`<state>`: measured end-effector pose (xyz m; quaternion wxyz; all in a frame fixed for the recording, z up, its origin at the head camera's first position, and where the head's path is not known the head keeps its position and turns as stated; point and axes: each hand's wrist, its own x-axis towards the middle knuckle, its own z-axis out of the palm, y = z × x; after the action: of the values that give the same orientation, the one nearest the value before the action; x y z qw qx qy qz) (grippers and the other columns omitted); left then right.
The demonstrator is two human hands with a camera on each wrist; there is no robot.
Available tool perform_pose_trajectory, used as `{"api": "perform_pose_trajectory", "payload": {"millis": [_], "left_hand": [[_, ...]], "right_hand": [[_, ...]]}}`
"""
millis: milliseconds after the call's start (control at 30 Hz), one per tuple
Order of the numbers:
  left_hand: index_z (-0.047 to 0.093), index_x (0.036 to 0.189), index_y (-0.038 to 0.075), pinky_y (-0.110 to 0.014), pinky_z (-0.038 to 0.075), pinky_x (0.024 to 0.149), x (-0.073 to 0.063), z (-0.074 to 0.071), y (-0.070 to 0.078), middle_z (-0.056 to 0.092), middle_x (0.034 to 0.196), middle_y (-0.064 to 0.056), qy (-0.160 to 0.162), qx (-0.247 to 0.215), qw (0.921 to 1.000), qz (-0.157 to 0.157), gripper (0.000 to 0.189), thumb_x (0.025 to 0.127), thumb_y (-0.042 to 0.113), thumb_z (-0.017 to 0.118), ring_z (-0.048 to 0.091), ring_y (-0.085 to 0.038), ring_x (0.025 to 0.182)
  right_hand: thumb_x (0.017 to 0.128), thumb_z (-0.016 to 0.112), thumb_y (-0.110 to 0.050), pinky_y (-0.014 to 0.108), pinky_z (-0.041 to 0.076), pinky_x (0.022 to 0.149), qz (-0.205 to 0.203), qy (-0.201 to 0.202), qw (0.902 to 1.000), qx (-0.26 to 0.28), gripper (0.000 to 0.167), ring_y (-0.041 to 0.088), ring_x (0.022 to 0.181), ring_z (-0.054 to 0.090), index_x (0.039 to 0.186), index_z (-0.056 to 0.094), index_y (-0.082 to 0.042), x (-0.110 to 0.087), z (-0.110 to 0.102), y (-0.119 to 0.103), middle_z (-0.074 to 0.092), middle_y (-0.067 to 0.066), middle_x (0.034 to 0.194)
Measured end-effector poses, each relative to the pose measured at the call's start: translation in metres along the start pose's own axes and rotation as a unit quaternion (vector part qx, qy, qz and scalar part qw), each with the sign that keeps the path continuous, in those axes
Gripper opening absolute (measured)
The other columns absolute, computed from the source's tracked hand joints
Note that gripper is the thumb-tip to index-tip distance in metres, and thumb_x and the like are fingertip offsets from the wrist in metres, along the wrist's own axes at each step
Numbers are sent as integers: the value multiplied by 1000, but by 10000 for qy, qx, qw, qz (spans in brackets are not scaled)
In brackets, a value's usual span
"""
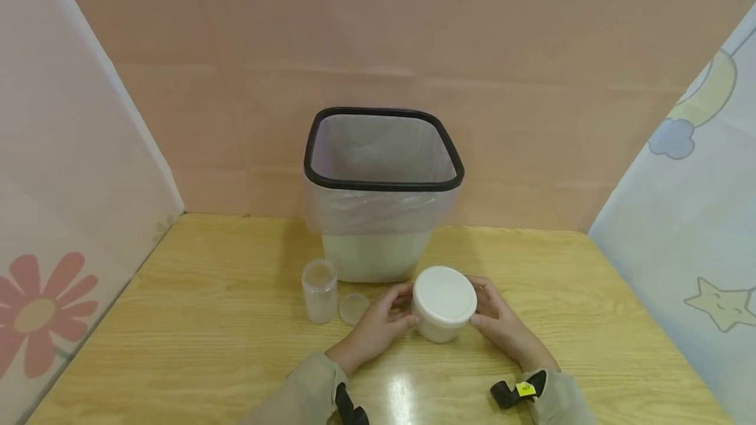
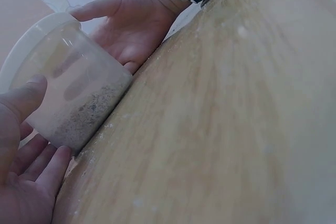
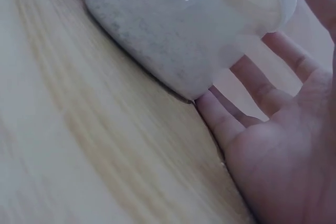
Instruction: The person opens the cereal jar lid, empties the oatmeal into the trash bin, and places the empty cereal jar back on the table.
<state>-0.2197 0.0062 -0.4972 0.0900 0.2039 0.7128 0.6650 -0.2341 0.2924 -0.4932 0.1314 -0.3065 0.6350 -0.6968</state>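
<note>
A round translucent tub [image 1: 440, 332] stands upright on the wooden table, its white lid [image 1: 444, 295] on top. Through its wall in the left wrist view, a layer of greyish-brown grainy stuff [image 2: 92, 114] shows at the bottom. My left hand [image 1: 380, 326] holds the tub's left side, thumb toward the front and fingers reaching behind. From the other side my right hand [image 1: 502, 323] cups it, the thumb near the lid's edge. In the right wrist view, fingers [image 3: 257, 85] of that hand curve around the tub's far wall, partly hidden by it.
Left of the tub stands a clear open jar [image 1: 321, 300], with a flat clear round lid [image 1: 354, 309] lying next to it. Behind them a bin [image 1: 378, 258] with a black rim and a plastic liner stands near the back wall. Printed cloth panels border both sides.
</note>
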Motion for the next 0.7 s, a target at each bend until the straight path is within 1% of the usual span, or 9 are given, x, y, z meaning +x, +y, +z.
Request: {"api": "perform_pose_trajectory", "payload": {"millis": [133,233,333,400,467,600,700], "left_hand": [[47,147,7,-29,48,106,0,-1,1,50,147,-12,25,5,10000,16,57,97,18,72,49,-30,134],[47,147,7,-29,48,106,1,-1,1,49,148,-12,17,-38,10000,5,57,97,17,72,49,-30,134],[47,148,7,-30,48,106,1,-1,2,49,148,-12,0,-47,10000,1,57,97,16,71,49,-30,134],[47,148,7,-30,48,106,1,-1,2,50,148,-11,4,-32,10000,-5,56,97,16,71,49,-29,134],[47,148,8,-30,48,107,1,-1,2,50,148,-11,5,-26,10000,-23,56,97,17,71,49,-29,134],[47,148,9,-31,48,107,0,-1,2,50,147,-10,12,-6,10000,-89,57,97,19,71,49,-29,134],[46,149,9,-31,48,107,0,0,2,50,148,-10,7,31,10000,-71,58,98,20,71,49,-28,134]], "right_hand": [[103,45,3,24,40,112,-143,-262,9994,193,55,11,140,42,155,31,-7,3,-2,0,41,-1,155],[103,51,0,21,36,113,-182,-333,9992,144,58,7,142,38,157,29,-7,4,-1,-1,38,-4,157],[99,63,-2,16,33,113,-167,-250,9995,-122,71,3,143,35,158,25,-5,4,-1,0,36,-8,158],[96,68,-2,15,31,113,-83,-165,9996,-196,78,2,143,34,159,23,-5,4,-1,0,34,-9,159],[95,68,-1,16,31,114,-56,-104,9996,-240,79,3,144,33,159,21,-5,4,-1,1,33,-8,160],[96,68,-2,18,34,113,-22,-12,9996,-275,78,6,142,37,158,22,-7,3,-1,1,36,-5,158],[98,66,-4,18,37,110,-29,26,9994,-348,74,5,139,40,158,23,-7,2,-1,1,39,-8,156]]}}
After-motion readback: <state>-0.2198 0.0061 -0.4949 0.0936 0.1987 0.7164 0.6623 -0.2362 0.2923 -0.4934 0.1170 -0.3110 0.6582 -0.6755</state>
